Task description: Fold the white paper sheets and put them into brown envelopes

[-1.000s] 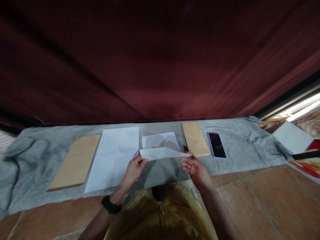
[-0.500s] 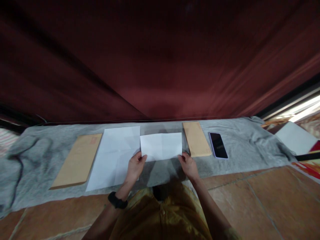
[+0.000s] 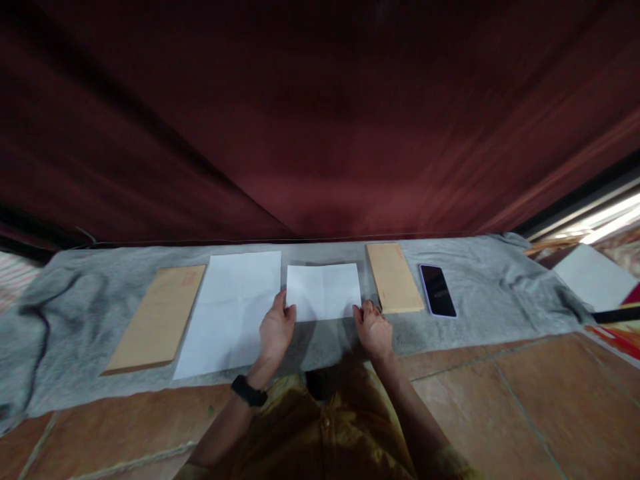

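A white sheet of paper (image 3: 324,290), folded with a faint upright crease near its middle, is low over the grey cloth in front of me. My left hand (image 3: 277,328) pinches its near left corner, thumb on top and index finger along the left edge. At the near right corner, my right hand (image 3: 374,332) has its thumb on the paper and the other fingers curled beneath. Just left of the folded paper lies a larger white sheet (image 3: 230,313) with faint creases. A stack of small brown envelopes (image 3: 394,279) lies close beyond my right hand.
A larger brown envelope stack (image 3: 155,319) lies at the left on the grey cloth (image 3: 495,287). A phone (image 3: 437,291) rests right of the small envelopes. Dark red fabric (image 3: 320,133) hangs along the cloth's far edge. Tiled floor (image 3: 475,387) runs along the near side.
The folded paper has come down flatter toward the cloth and looks narrower from side to side. Both hands have moved slightly inward with it, the left one turning a little.
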Available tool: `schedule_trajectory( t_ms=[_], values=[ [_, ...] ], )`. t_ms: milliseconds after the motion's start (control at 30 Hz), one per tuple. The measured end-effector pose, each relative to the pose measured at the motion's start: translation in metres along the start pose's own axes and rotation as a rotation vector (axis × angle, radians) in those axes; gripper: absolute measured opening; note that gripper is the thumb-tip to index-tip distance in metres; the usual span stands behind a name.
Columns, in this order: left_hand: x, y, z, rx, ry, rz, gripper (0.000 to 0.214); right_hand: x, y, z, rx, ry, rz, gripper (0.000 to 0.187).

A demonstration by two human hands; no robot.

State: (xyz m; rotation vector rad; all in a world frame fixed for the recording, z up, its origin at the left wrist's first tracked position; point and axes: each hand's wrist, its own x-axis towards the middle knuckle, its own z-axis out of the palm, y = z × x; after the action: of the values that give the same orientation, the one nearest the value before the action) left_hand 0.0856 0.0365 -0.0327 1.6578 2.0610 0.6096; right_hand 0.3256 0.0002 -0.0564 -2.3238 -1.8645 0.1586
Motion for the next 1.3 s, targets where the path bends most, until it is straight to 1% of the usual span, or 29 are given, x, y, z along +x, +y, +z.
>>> schedule_trajectory(
  t_ms=[100,167,300,400,533,633,733,767,833,933,1000,1067,1133,1300],
  values=[
    [-0.003,0.005,-0.001,0.104,-0.001,0.005,0.057,0.001,-0.002,-0.001,0.041,-0.025,0.034,0.036],
    [-0.005,0.006,0.0,0.178,0.001,0.03,0.061,0.001,-0.004,-0.001,0.06,-0.033,0.057,0.034],
    [-0.007,0.007,0.002,0.281,0.01,0.074,0.06,0.001,-0.005,0.0,0.015,-0.018,0.069,0.034],
    [-0.006,0.005,0.002,0.29,-0.005,0.074,0.058,0.001,-0.005,0.002,-0.02,-0.012,0.059,0.034],
    [-0.006,0.004,0.003,0.307,0.01,0.092,0.052,0.0,-0.005,0.003,-0.025,-0.01,0.057,0.034],
    [-0.007,0.005,0.003,0.31,0.002,0.085,0.051,-0.002,-0.005,0.004,-0.008,0.032,0.054,0.032],
    [-0.007,0.007,0.003,0.307,-0.019,0.059,0.05,-0.005,-0.002,0.006,0.029,0.113,0.036,0.028],
    [-0.007,0.008,0.003,0.305,-0.024,0.052,0.049,-0.006,-0.001,0.006,0.045,0.148,0.014,0.027],
    [-0.007,0.008,0.003,0.301,-0.031,0.044,0.049,-0.007,0.001,0.006,0.081,0.228,-0.074,0.029],
    [-0.007,0.007,0.005,0.291,-0.026,0.046,0.048,-0.009,-0.004,0.006,0.154,0.314,-0.3,0.034],
    [-0.007,0.005,0.006,0.277,-0.022,0.056,0.047,-0.011,-0.011,0.007,0.196,0.302,-0.455,0.039],
    [-0.007,0.005,0.006,0.26,-0.019,0.059,0.047,-0.013,-0.019,0.01,0.199,0.258,-0.561,0.044],
    [-0.007,0.005,0.006,0.241,-0.02,0.063,0.047,-0.016,-0.024,0.015,0.171,0.219,-0.601,0.048],
    [-0.008,0.008,0.004,0.25,-0.014,0.076,0.045,-0.022,-0.022,0.024,0.125,0.172,-0.583,0.05]
  ],
)
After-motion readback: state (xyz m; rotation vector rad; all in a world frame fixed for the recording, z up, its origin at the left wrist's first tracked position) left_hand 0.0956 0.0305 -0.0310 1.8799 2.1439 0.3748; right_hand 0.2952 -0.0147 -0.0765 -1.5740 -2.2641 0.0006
